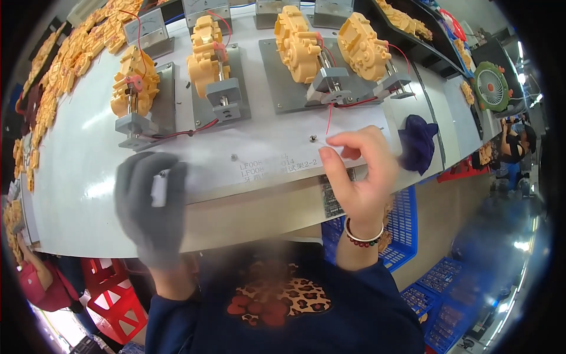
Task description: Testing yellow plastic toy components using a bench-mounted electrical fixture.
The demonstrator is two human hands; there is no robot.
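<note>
My left hand (154,203), in a grey glove, is over the left front of the white work surface (283,138), beside a small toggle switch (162,174). Motion smears its fingers. My bare right hand (367,171) pinches thumb and forefinger together at the end of a thin red wire (329,121). Just left of these fingertips stands another toggle switch (313,138). Beyond my hands, several yellow plastic gear housings (299,50) sit on grey metal test fixtures (333,79). Red wires run to them.
Panel meters (146,29) stand behind the fixtures. Many yellow housings (76,44) lie heaped at the far left. A dark purple cloth (417,141) and a green fan (491,86) are at the right. Blue crates (404,227) and red crates (115,301) stand below the table.
</note>
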